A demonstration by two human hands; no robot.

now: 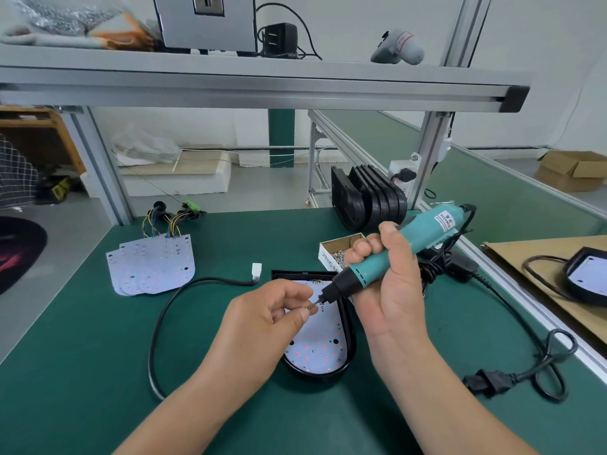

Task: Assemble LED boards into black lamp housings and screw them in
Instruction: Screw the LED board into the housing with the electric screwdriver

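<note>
Over the lamp housing (350, 326), the left grip (266, 318) pinches the screwdriver (427, 224)'s bit (316, 302).

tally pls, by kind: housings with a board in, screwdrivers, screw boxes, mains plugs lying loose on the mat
Housings with board: 2
Screwdriver: 1
Screw box: 1
Plug: 1
Total: 5
</note>
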